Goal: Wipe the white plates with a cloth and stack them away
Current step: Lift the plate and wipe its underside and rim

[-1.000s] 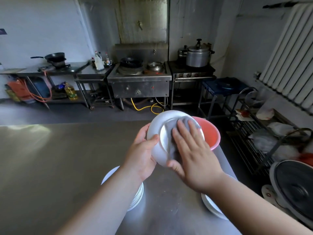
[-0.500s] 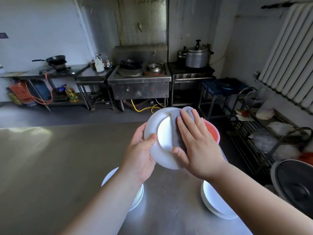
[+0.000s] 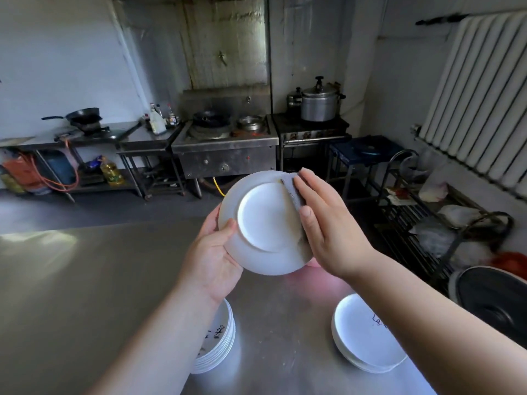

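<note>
Plate (image 3: 265, 220) in hand is held up in the air above the far part of the steel table (image 3: 85, 280), tilted so that what looks like its ringed underside faces the person. The left hand (image 3: 212, 252) grips it at the left rim, thumb on the near face and fingers curled behind. That leaves most of the surface bare for wiping and braces it against the push from the other side. The right hand (image 3: 328, 220) lies flat with fingers straight, pressing a grey cloth (image 3: 292, 192) against the right part of the plate, so it is pressing rather than clutching. The cloth runs from the top rim down toward the lower right edge. Wiping seems to be mid-way on this face. Two stacks wait below. The left stack (image 3: 219, 346) sits partly hidden under the left forearm, and the right stack (image 3: 368, 343) stands near the table's right edge under the right forearm. The frame does not say which stack is wiped and which is not. Bare steel lies between the stacks and spreads wide to the left, so there is room to lower the plate. The right stack is close to the edge, beyond which a wire rack (image 3: 427, 223) stands.
</note>
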The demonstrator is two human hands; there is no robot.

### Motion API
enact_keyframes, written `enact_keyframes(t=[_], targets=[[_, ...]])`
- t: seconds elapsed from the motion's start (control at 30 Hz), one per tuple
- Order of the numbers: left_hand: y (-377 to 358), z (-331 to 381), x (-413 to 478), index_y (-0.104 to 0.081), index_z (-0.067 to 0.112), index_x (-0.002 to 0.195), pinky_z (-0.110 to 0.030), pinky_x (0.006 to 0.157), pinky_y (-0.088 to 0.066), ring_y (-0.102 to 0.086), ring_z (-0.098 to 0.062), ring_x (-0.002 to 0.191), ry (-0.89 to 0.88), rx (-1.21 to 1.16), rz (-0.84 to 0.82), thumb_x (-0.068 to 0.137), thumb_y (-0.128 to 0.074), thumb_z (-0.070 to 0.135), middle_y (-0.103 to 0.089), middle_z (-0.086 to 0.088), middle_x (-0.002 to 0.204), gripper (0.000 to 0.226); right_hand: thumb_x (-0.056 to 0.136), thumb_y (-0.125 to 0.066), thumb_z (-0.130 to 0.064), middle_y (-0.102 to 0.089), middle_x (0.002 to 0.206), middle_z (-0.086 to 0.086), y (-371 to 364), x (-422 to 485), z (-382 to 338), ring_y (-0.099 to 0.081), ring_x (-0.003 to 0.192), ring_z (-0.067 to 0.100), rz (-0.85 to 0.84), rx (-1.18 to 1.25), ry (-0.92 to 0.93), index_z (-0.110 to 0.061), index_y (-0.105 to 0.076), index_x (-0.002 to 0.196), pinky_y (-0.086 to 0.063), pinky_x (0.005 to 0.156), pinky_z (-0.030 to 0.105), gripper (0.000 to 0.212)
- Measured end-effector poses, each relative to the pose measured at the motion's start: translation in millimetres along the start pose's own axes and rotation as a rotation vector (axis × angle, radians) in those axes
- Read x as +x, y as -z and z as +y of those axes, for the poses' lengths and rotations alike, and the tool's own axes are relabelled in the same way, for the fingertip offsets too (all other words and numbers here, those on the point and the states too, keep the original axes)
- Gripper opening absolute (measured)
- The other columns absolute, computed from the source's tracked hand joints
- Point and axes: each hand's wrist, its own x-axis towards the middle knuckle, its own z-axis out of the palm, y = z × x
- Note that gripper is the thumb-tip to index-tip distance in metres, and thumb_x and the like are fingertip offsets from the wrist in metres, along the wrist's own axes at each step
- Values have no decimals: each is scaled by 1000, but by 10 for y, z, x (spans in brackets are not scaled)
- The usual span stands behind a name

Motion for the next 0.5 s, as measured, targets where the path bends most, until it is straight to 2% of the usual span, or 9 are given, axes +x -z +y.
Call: enact_keyframes(t=[0.1, 0.17, 0.2, 0.3, 0.37, 0.43, 0.5], targets=[[5, -41, 16, -55, 16, 147, -41, 97, -55, -68, -26, 122, -19, -73, 41, 95, -52, 6, -68, -11, 140, 54, 112, -31, -34, -2, 176, 5, -306, -555, -229, -2, 163, 21, 52, 42, -58, -6, -20, 165, -13, 131, 45, 62], [32, -98, 7, -54, 17, 148, -42, 94, -56, -70, -25, 119, -12, -80, 66, 102, -47, 4, -68, -11, 140, 49, 111, -22, -46, 10, 175, 2, -438, -714, -313, 5, 162, 24, 11, 40, -86, -7, -9, 166, -8, 130, 45, 69], [36, -127, -2, -54, 18, 148, -41, 91, -58, -71, -24, 115, -1, -77, 81, 104, -46, 4, -68, -10, 139, 47, 110, -19, -51, 8, 175, 0, -425, -622, -265, 3, 162, 23, 8, 35, -103, -9, -10, 166, -7, 129, 40, 71], [-5, -160, -29, -55, 19, 147, -38, 84, -62, -73, -23, 113, 2, -87, 71, 106, -44, 3, -71, -8, 134, 45, 110, -22, -49, -17, 173, 2, -279, -165, -126, -16, 159, 16, 96, 2, -177, -12, -27, 164, -9, 127, 24, 66], [-70, -149, 1, -53, 20, 148, -45, 95, -59, -69, -26, 123, -35, -97, 52, 107, -42, 2, -70, -8, 136, 46, 110, -25, -46, -15, 174, 2, -316, -111, -178, -9, 159, 6, 143, 91, -240, -13, -22, 165, -9, 128, 22, 64], [-127, -160, 36, -51, 21, 149, -53, 105, -53, -65, -29, 128, -75, -87, 53, 108, -41, 3, -69, -8, 138, 46, 109, -25, -47, 2, 175, 2, -498, -326, -360, 5, 160, 5, 148, 222, -282, -11, -7, 168, -2, 128, 22, 71], [-157, -209, 31, -50, 21, 148, -56, 108, -50, -63, -31, 131, -89, -62, 33, 107, -44, 3, -67, -9, 140, 45, 108, -29, -46, 11, 174, 1, -641, -553, -514, 10, 159, 3, 177, 337, -317, -10, 2, 167, 1, 126, 18, 76]])
